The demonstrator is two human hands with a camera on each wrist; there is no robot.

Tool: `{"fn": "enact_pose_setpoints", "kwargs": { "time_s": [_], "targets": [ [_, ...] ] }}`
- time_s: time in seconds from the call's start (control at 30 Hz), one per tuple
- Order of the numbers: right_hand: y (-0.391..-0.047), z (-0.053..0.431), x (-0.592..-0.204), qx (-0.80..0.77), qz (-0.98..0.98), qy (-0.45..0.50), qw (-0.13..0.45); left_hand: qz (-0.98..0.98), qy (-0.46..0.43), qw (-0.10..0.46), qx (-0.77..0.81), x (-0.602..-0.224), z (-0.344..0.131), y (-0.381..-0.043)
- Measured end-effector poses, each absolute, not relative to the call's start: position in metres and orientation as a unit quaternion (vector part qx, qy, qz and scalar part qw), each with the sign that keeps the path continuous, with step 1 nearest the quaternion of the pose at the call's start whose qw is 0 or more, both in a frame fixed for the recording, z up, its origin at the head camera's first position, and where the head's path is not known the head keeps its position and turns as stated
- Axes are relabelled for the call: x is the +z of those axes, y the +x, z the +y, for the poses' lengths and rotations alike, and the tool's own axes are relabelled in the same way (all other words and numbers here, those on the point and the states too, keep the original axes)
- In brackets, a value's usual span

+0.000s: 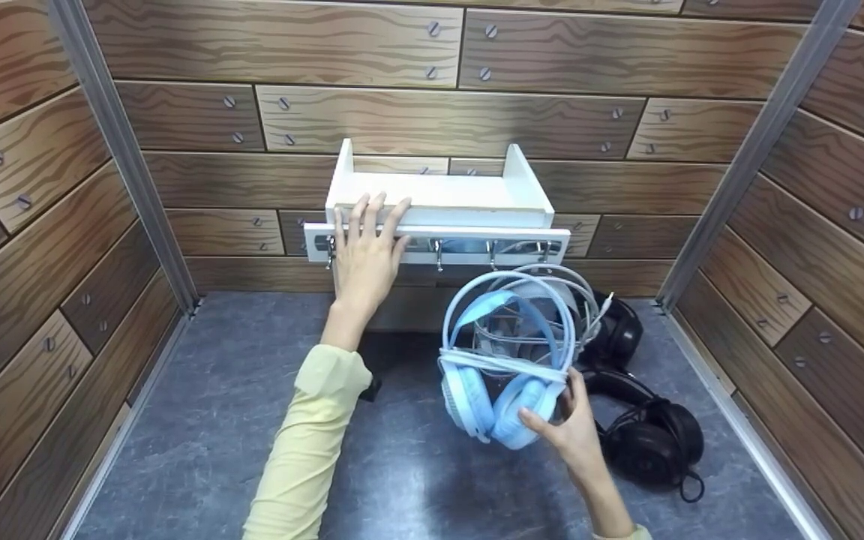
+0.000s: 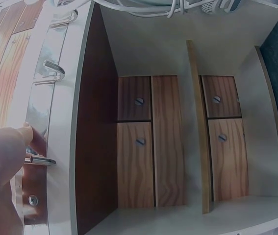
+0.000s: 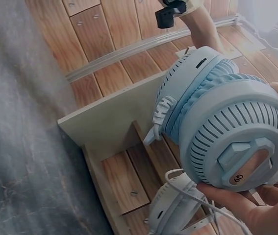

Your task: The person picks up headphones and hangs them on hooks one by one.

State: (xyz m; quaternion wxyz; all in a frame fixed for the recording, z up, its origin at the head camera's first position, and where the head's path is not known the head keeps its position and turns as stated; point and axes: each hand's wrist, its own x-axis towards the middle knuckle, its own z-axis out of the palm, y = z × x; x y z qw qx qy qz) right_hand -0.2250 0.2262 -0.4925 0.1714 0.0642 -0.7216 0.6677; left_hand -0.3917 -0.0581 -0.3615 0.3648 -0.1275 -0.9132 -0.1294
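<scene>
L hand (image 1: pixel 367 251) lay flat, fingers spread, on white hook rack (image 1: pixel 439 241). R hand (image 1: pixel 573 429) gripped blue headphones (image 1: pixel 503 360) by an earcup, just below hooks; not yet hung. Black headphones (image 1: pixel 649 435) lay on floor.

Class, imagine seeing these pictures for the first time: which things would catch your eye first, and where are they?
The pale blue headphones, held up by the right hand in the middle of the scene. Behind them, the white shelf with hooks on the wood-patterned wall, the left hand resting on its front. Black headphones lie on the grey floor at right.
</scene>
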Motion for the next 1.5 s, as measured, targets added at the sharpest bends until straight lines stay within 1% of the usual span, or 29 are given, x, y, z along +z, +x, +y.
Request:
{"fn": "enact_pose_setpoints", "kwargs": {
  "time_s": [0.2, 0.4, 0.57, 0.77, 0.93, 1.2, 1.33, 1.5],
  "targets": [
    [-0.236, 0.226, -0.49, 0.668, -0.722, 0.057, 0.171, -0.913, -0.129, 0.365, -0.128, -0.362, -0.059, -0.392],
    [-0.241, 0.221, -0.487, 0.659, -0.734, 0.035, 0.158, -0.914, -0.128, 0.362, -0.131, -0.362, -0.059, -0.392],
    [-0.24, 0.213, -0.48, 0.645, -0.744, 0.037, 0.17, -0.913, -0.127, 0.365, -0.131, -0.362, -0.06, -0.392],
    [-0.247, 0.211, -0.491, 0.638, -0.749, 0.033, 0.176, -0.91, -0.128, 0.371, -0.132, -0.362, -0.059, -0.393],
    [-0.244, 0.2, -0.487, 0.633, -0.749, 0.043, 0.189, -0.906, -0.131, 0.379, -0.135, -0.362, -0.059, -0.393],
    [-0.248, 0.186, -0.491, 0.589, -0.779, 0.019, 0.215, -0.906, -0.131, 0.378, -0.137, -0.363, -0.059, -0.393],
    [-0.254, 0.184, -0.5, 0.599, -0.774, 0.017, 0.204, -0.906, -0.131, 0.378, -0.138, -0.363, -0.059, -0.393],
    [-0.265, 0.189, -0.518, 0.607, -0.775, 0.008, 0.175, -0.906, -0.131, 0.38, -0.135, -0.363, -0.06, -0.393]
  ]
}}
